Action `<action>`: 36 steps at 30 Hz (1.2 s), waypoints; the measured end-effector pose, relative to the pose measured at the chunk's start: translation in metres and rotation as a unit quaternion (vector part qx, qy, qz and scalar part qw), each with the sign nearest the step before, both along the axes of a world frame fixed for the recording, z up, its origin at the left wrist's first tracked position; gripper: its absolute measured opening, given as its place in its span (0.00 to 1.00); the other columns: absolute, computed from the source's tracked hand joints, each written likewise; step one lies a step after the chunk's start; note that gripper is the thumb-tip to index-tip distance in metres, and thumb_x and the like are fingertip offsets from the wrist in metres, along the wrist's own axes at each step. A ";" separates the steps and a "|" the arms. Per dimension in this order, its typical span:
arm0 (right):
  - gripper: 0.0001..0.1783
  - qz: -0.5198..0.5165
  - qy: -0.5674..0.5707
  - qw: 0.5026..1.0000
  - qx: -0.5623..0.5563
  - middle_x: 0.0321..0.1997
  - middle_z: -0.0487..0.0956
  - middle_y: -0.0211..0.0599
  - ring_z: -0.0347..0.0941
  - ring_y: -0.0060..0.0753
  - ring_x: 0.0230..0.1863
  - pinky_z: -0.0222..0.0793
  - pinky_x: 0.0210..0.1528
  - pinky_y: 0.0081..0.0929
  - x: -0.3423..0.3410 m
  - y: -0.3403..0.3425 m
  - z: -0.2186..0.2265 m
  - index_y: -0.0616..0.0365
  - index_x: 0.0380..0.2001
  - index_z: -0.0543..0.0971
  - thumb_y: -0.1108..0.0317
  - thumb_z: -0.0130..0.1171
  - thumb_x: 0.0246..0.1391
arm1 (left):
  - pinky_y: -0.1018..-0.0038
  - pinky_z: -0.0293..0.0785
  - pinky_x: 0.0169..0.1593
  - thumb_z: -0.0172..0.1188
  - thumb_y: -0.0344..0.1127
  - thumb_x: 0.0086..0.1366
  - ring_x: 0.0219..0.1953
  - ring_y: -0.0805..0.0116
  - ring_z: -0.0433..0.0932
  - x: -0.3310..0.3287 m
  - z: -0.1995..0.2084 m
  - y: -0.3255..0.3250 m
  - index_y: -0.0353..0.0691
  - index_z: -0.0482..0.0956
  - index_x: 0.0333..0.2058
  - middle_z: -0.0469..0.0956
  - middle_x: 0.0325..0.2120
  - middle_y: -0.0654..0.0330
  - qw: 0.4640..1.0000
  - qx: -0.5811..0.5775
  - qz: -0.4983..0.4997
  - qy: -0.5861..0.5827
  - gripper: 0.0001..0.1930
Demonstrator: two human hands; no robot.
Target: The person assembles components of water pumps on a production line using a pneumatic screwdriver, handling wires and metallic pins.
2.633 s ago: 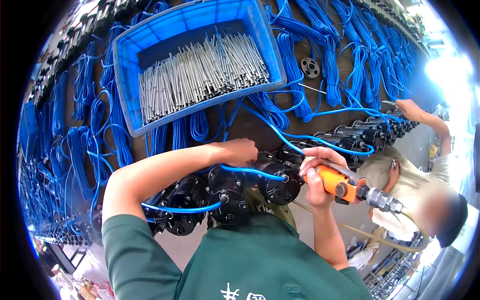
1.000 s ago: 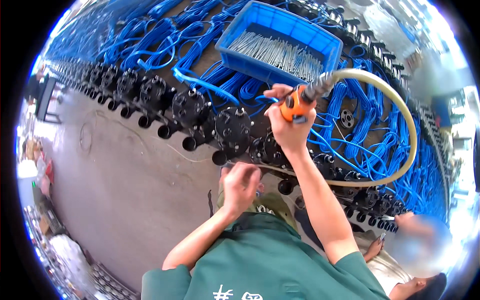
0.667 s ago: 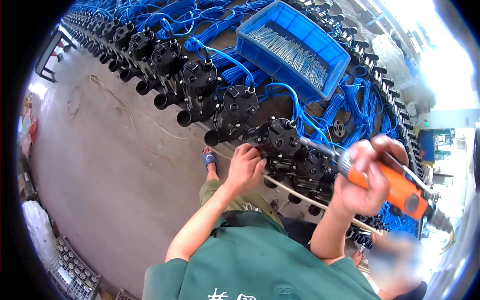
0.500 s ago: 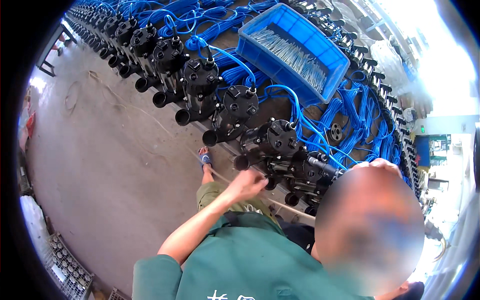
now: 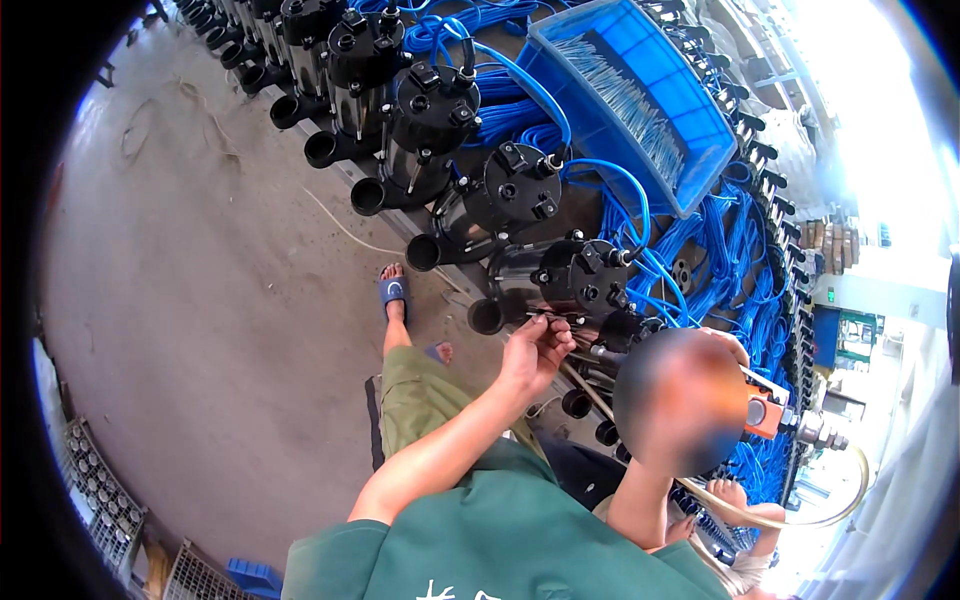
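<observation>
Fingers [image 5: 735, 345] of one right hand [image 5: 668, 428] hold one orange tool [image 5: 763, 412].

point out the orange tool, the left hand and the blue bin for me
Orange tool [image 5: 764, 412]: head view, rear end of its body.
Left hand [image 5: 536, 357]: head view, middle of the hand.
Blue bin [image 5: 682, 80]: head view, bare inner side wall.

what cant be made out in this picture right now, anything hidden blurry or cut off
- How the right grip meets the orange tool: head view, covered by a round blur.
- Whether the left grip touches the nearest black cylinder: head view, too small.
- Far end of the cylinder row: head view, cut by the top edge.
- Number of metal rods: head view, too small.
</observation>
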State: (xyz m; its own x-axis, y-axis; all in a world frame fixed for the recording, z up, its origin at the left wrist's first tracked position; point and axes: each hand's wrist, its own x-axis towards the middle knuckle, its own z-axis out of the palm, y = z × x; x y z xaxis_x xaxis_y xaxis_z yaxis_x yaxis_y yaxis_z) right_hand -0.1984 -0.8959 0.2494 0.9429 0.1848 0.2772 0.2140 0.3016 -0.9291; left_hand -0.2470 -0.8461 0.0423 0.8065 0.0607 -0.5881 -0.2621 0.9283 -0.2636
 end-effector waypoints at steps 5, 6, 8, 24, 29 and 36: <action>0.24 -0.008 0.017 1.000 0.023 0.43 0.78 0.54 0.74 0.27 0.26 0.74 0.34 0.28 0.007 -0.001 -0.003 0.68 0.52 0.71 0.80 0.55 0.48 | 0.62 0.81 0.43 0.44 0.34 0.77 0.32 0.59 0.79 0.002 -0.002 0.005 0.37 0.71 0.39 0.79 0.33 0.52 0.999 0.035 -0.004 -0.007 0.09; 0.24 -0.006 0.021 0.999 0.035 0.43 0.78 0.54 0.74 0.27 0.26 0.74 0.34 0.28 0.008 -0.002 -0.003 0.68 0.52 0.71 0.80 0.55 0.48 | 0.63 0.80 0.42 0.44 0.34 0.76 0.32 0.59 0.79 0.001 -0.001 0.007 0.37 0.71 0.40 0.79 0.33 0.52 0.999 0.038 -0.006 -0.009 0.09; 0.24 -0.011 0.020 0.999 0.035 0.43 0.78 0.54 0.74 0.27 0.26 0.74 0.35 0.28 0.011 -0.001 -0.004 0.68 0.52 0.71 0.80 0.55 0.48 | 0.61 0.80 0.43 0.48 0.33 0.74 0.33 0.58 0.78 0.000 -0.002 0.008 0.37 0.73 0.37 0.79 0.33 0.53 1.000 0.028 0.002 -0.013 0.08; 0.16 0.096 0.010 0.991 -0.091 0.40 0.79 0.49 0.74 0.26 0.26 0.75 0.33 0.25 0.026 0.016 -0.029 0.64 0.44 0.71 0.81 0.57 0.51 | 0.61 0.80 0.45 0.51 0.36 0.73 0.36 0.54 0.82 -0.003 -0.016 0.006 0.35 0.76 0.40 0.83 0.34 0.50 0.989 0.128 -0.069 0.016 0.10; 0.16 0.090 -0.028 0.994 -0.054 0.39 0.78 0.49 0.74 0.26 0.26 0.74 0.29 0.23 0.025 0.015 -0.020 0.65 0.44 0.71 0.81 0.57 0.51 | 0.66 0.78 0.47 0.49 0.38 0.74 0.39 0.55 0.83 -0.016 -0.005 0.024 0.34 0.77 0.42 0.83 0.38 0.50 0.813 0.552 -0.177 0.064 0.13; 0.16 0.114 -0.066 0.990 -0.052 0.39 0.75 0.47 0.71 0.28 0.25 0.74 0.32 0.27 0.032 0.019 -0.027 0.63 0.44 0.71 0.80 0.55 0.50 | 0.60 0.75 0.44 0.54 0.34 0.69 0.37 0.47 0.79 -0.036 0.008 0.035 0.35 0.78 0.40 0.81 0.37 0.48 0.459 0.854 -0.235 0.064 0.09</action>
State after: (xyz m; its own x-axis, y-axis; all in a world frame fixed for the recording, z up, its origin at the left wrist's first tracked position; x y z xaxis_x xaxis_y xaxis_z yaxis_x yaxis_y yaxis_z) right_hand -0.1659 -0.8765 0.2228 0.8300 0.4232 0.3634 0.2729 0.2601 -0.9262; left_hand -0.2833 -0.8107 0.0507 0.9320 0.3590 -0.0501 0.1612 -0.2866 0.9444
